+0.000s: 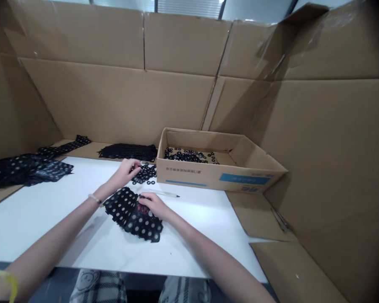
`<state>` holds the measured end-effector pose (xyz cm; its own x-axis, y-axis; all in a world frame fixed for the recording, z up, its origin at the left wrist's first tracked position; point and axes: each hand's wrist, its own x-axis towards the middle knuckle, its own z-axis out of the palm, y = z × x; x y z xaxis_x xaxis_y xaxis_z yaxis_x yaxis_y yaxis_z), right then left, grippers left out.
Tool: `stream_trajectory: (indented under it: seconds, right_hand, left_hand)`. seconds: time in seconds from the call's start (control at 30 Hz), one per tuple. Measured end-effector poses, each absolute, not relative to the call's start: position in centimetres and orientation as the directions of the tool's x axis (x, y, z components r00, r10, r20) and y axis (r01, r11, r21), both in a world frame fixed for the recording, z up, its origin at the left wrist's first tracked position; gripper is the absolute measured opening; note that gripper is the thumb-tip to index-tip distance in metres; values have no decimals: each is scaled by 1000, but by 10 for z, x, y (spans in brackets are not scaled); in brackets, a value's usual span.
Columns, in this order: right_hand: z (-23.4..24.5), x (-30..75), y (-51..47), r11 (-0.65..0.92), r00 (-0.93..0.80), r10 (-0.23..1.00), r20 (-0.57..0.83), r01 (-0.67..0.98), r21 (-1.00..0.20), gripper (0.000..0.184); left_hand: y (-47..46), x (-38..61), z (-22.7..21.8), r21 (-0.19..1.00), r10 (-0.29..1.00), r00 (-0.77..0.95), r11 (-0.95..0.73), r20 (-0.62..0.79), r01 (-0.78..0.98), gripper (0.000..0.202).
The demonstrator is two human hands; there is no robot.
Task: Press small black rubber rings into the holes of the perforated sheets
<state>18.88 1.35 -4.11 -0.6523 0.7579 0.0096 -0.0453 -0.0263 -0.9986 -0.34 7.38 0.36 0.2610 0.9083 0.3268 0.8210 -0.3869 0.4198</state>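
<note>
Bright indoor lt, soft shadows, edge warp w/ dark top-R corner

The box sits at the far edge of the tabletop, rings inside. A ring pile lies just left of it; perforated sheets lie off the far left corner.

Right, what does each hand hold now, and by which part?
The right hand seems to hold the punched black sheet by its right side. The left hand is beside the black rings; whether it pinches one cannot be told.
</note>
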Motion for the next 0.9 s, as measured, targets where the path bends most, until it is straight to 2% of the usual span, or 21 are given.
stream_trajectory:
  seconds: [0.03,0.07,0.13,0.2,0.27,0.4,0.5,0.63,0.67,0.73,0.83,0.9]
  right_hand:
    - [-41,190,15,-20,-644,765,13,-44,-999,15]
    - [-40,191,16,-14,-632,775,15,-41,-999,13]
    - [-39,195,19,-2,-605,796,19,-34,-999,9]
    - [-39,199,22,10,-591,806,14,-10,-1000,9]
    - [-38,203,26,12,-590,808,-1,19,-1000,12]
    - [-37,210,31,2,-631,775,-39,65,-998,22]
    - [-39,211,31,89,-662,749,7,90,-992,29]
    - [-41,208,28,165,-625,778,58,114,-980,35]
    - [-42,207,27,165,-610,790,60,117,-979,36]
    - [-44,206,26,159,-596,800,70,97,-983,38]
    - [-49,204,25,140,-639,763,92,26,-990,38]
    - [-52,203,24,127,-677,729,100,-11,-992,38]
  left_hand:
    - [62,3,4,439,893,348,-445,285,781,36]
    - [51,9,5,514,863,457,-498,215,698,36]
    - [35,14,5,641,797,597,-504,88,579,37]
    - [28,12,5,721,767,641,-446,3,530,40]
    - [28,6,5,753,753,655,-399,-56,523,37]
    - [34,-3,7,769,752,656,-383,-62,512,31]
    - [33,-1,7,781,764,645,-390,-22,488,30]
    - [25,5,7,676,874,418,-464,247,572,28]
    - [24,6,8,650,880,391,-466,271,600,27]
    - [20,7,9,638,865,472,-461,169,617,32]
    - [17,8,7,657,775,631,-460,-32,597,41]
    - [17,9,5,680,744,666,-458,-60,573,44]
